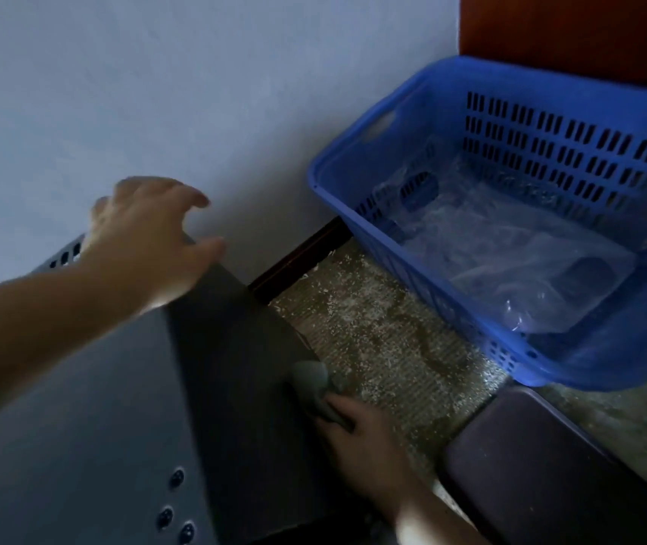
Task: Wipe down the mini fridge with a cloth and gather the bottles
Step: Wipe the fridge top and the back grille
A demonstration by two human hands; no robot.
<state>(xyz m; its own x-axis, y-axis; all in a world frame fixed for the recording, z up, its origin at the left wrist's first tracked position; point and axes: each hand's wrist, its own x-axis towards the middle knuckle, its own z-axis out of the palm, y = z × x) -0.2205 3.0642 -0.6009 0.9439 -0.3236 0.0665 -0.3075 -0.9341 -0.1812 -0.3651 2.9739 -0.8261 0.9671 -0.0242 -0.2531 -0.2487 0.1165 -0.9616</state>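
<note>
Low against the fridge's smooth dark side, right hand grips a wadded cloth; left hand hovers above, fingers spread.

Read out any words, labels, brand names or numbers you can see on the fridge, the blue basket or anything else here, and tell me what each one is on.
No text can be read in this view.
mini fridge: plain dark panels, no label or brand showing.
blue basket: no marking visible.
clear plastic inside the basket: too blurred to tell whether anything is printed.
</note>
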